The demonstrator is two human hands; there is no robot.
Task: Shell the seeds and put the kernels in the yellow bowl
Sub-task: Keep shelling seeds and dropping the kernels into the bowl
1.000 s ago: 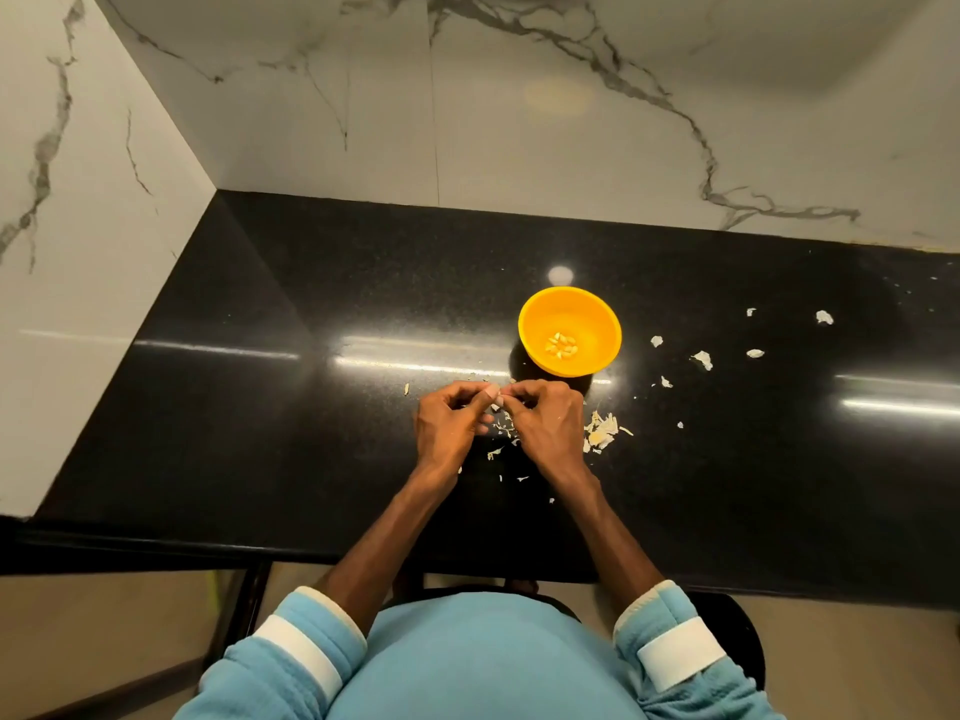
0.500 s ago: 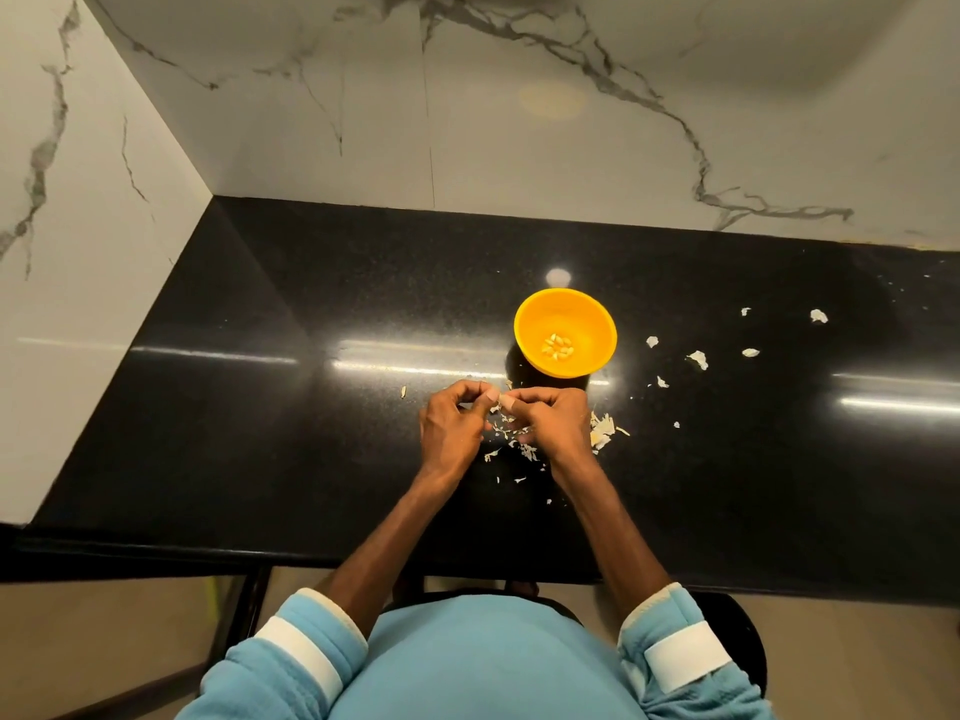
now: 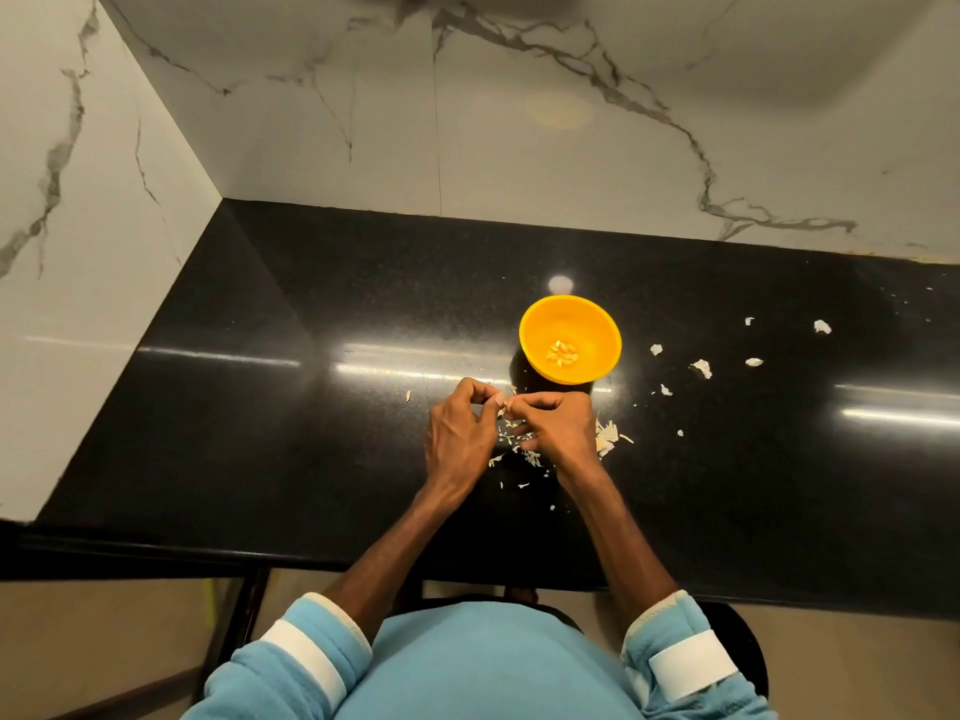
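The left hand (image 3: 460, 433) and the right hand (image 3: 558, 431) meet just in front of the round yellow plastic bowl (image 3: 592, 330). Both have their fingers curled, and the fingertips come together on a small pale seed (image 3: 503, 401) that is mostly hidden between them; whether its shell has split yet cannot be told. The bowl stands upright on the glossy black stone countertop (image 3: 260, 407), just beyond the hands, and a small cluster of pale kernels (image 3: 562, 353) lies at its bottom, so part of the job is done. Under and between the hands lies a litter of thin pale shell fragments (image 3: 506, 441), with a denser pale heap (image 3: 607, 436) just beside the right hand. Whether that heap is empty shells or unshelled seeds is too small to tell. More white scraps (image 3: 701, 367) lie scattered to the right of the bowl, well apart from the hands. Judging by the few kernels collected, the task seems to be at an early to middle stage, with the present seed to be opened and its kernel dropped in the bowl.
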